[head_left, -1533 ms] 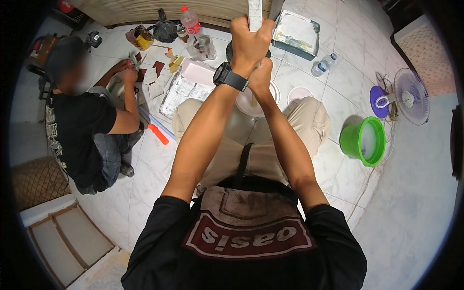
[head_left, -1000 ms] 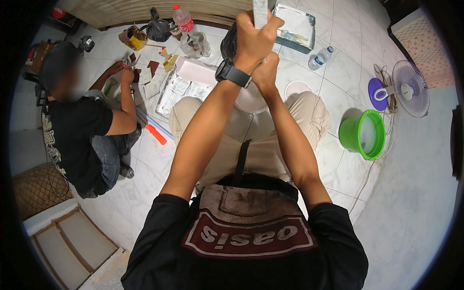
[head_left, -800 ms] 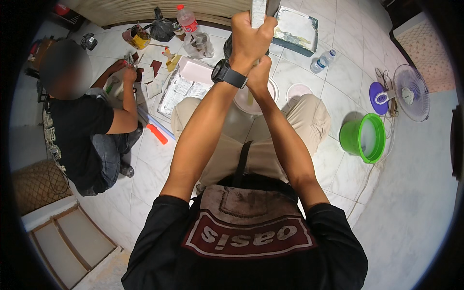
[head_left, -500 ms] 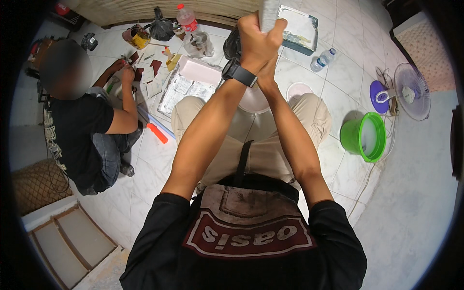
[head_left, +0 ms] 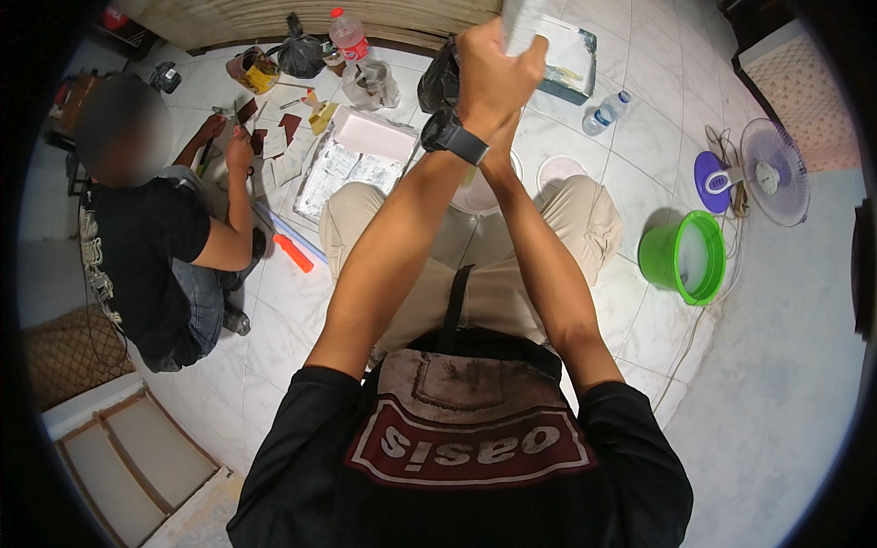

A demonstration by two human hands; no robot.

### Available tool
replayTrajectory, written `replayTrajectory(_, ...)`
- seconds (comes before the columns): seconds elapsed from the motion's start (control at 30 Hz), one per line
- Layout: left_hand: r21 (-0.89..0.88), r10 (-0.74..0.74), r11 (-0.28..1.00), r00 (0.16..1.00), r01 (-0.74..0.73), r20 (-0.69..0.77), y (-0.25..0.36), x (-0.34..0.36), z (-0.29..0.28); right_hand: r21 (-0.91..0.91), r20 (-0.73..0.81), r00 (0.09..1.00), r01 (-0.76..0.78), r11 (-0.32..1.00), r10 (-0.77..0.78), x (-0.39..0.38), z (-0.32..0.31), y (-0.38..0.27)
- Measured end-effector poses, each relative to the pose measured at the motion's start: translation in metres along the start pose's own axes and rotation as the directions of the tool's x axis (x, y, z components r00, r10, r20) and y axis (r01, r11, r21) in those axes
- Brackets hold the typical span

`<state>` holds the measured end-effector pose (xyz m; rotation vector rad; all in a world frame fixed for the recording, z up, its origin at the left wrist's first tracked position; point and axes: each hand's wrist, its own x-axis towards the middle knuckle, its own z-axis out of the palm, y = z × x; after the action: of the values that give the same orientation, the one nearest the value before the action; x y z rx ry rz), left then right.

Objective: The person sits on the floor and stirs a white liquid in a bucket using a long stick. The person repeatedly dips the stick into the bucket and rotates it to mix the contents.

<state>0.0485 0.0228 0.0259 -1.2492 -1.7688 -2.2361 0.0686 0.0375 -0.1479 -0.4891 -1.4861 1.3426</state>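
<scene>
My left hand (head_left: pixel 498 78), with a dark watch (head_left: pixel 454 137) on its wrist, is raised at the top centre. Its fingers wrap round a white, rough-looking cylinder that looks like a paint roller (head_left: pixel 523 26), cut off by the upper edge. Crossed behind it is my right hand (head_left: pixel 502 132); its fingers are hidden. Past the roller lies a dark paint tray (head_left: pixel 575 87) coated in white. Below my wrists, between my knees, stands a round tub (head_left: pixel 480 196) of pale paint, partly covered by my forearms. A second pale round tub (head_left: pixel 559 171) sits by my right knee.
A co-worker (head_left: pixel 137 219) squats at left, handling a dark red piece (head_left: pixel 247 111). Nearby lie a white tray (head_left: pixel 365 132), an orange-handled tool (head_left: pixel 292 254) and a black bag (head_left: pixel 440 78). At right are a water bottle (head_left: pixel 606 114), a green bucket (head_left: pixel 658 254) and a fan (head_left: pixel 772 173).
The roller and my left hand have shifted slightly to the right. The co-worker's hands have moved apart a little, with a dark red piece now raised between them.
</scene>
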Motion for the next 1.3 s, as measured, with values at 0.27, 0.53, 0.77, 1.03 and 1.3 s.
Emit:
replayTrajectory(0.27,-0.140,-0.030,0.989,0.995,0.043,0.093,0.010,-0.012,0.003,-0.088,0.070,0.997,0.022,0.996,-0.016,0.012,-0.017,-0.038)
replayTrajectory(0.53,-0.069,-0.183,0.979,0.978,0.190,0.102,0.005,0.007,-0.027,-0.134,0.091,0.996,0.026,0.991,-0.014,0.009,0.004,-0.060)
replayTrajectory(0.77,-0.022,0.214,0.977,0.973,-0.213,0.091,0.004,-0.002,0.009,0.403,0.029,0.975,-0.212,0.891,0.219,0.004,0.003,-0.027)
replayTrajectory(1.03,0.004,-0.080,0.997,0.991,0.080,0.103,0.004,0.000,-0.012,-0.206,0.062,0.971,0.240,0.949,-0.232,0.028,-0.006,-0.048)
replayTrajectory(1.3,-0.022,-0.169,0.985,0.981,0.172,0.093,-0.010,0.021,-0.024,-0.149,0.045,0.998,-0.044,0.988,0.052,0.015,0.016,-0.069)
